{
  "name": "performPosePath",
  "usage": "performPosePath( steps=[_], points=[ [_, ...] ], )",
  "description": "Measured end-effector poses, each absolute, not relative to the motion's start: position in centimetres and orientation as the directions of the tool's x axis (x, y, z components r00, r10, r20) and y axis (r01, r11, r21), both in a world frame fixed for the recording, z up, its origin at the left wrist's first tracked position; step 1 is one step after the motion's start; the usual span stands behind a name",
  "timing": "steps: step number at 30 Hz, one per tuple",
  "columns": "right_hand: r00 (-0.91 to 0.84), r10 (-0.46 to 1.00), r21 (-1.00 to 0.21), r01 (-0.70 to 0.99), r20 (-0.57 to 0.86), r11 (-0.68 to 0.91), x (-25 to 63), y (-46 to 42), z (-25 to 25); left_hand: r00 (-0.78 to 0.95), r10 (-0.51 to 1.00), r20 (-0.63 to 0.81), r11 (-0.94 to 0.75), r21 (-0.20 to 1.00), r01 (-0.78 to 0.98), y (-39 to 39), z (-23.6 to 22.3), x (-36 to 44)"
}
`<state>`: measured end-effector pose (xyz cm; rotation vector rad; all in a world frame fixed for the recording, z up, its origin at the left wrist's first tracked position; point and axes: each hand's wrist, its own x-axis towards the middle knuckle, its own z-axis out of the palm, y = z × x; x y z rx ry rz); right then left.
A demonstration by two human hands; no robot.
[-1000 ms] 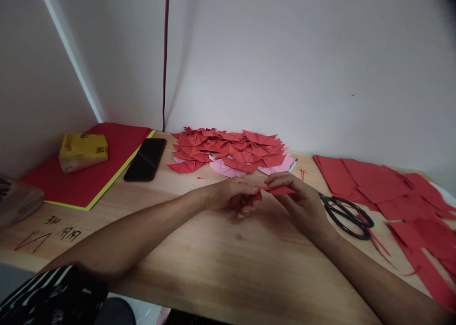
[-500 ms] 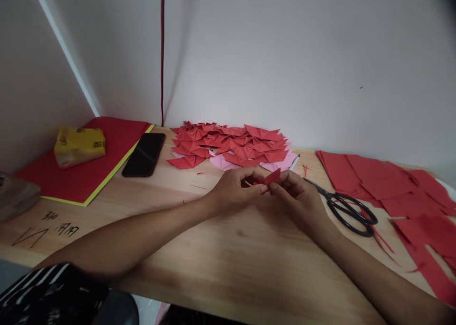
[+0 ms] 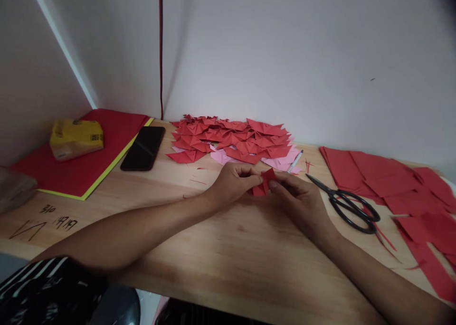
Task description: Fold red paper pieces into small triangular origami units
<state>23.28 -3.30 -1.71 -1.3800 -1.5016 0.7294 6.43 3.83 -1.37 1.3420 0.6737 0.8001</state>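
Between my two hands is a small piece of folded red paper [image 3: 262,186], held just above the wooden table [image 3: 228,258]. My left hand [image 3: 233,180] pinches its left side between thumb and fingers. On the other side, my right hand [image 3: 299,194] grips the right edge, its thumb pressed on the front. Behind the hands lies a pile of folded red paper pieces [image 3: 242,139], with a few pink ones [image 3: 223,157] under it. Black-handled scissors [image 3: 344,201] rest close to my right hand, blades partly apart.
Flat red paper sheets [image 3: 384,177] are stacked at the right, with thin offcuts [image 3: 386,237] nearby. A pen [image 3: 295,160] lies by the pile. Left stand a phone [image 3: 143,148], large red sheets [image 3: 114,130] and a yellow-wrapped package [image 3: 76,138]. A wall [image 3: 285,54] closes the back.
The folded red paper has turned in my fingers, and more of its face shows now, below the fingertips. Both hands keep their hold. The whole view has shifted slightly.
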Motion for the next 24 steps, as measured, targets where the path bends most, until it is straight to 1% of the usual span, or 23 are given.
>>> performPosePath(
  steps=[4, 8, 10, 13, 16, 18, 22, 24],
  points=[
    [0.097, 0.953, -0.878, 0.424, 0.286, 0.221, 23.25, -3.52, -2.16, 0.579, 0.815, -0.004, 0.134, 0.974, -0.182, 3.59, -1.0, 6.61],
    [0.126, 0.947, -0.885, 0.408, 0.297, 0.223, 23.22, -3.64, -2.32, 0.583, 0.808, -0.083, 0.244, 0.948, -0.203, 3.33, -0.57, 6.69],
    [0.135, 0.944, -0.885, 0.407, 0.302, 0.225, 23.25, -3.63, -2.27, 0.591, 0.801, -0.099, 0.271, 0.939, -0.21, 3.25, -0.44, 6.66],
    [0.137, 0.937, -0.886, 0.393, 0.322, 0.247, 23.34, -3.54, -2.14, 0.604, 0.794, -0.07, 0.252, 0.942, -0.222, 3.22, -0.41, 6.57],
    [0.146, 0.925, -0.882, 0.384, 0.351, 0.274, 23.41, -3.46, -2.01, 0.608, 0.794, -0.013, 0.186, 0.957, -0.223, 3.29, -0.49, 6.49],
    [0.135, 0.917, -0.864, 0.41, 0.375, 0.293, 23.44, -3.47, -1.94, 0.611, 0.791, 0.012, 0.161, 0.96, -0.227, 3.32, -0.52, 6.44],
    [0.079, 0.893, -0.806, 0.471, 0.443, 0.358, 23.57, -3.53, -1.94, 0.61, 0.791, 0.036, 0.162, 0.951, -0.265, 3.26, -0.42, 6.32],
    [0.055, 0.884, -0.783, 0.491, 0.465, 0.382, 23.68, -3.55, -1.98, 0.611, 0.788, 0.077, 0.105, 0.961, -0.255, 3.2, -0.47, 6.28]
  ],
)
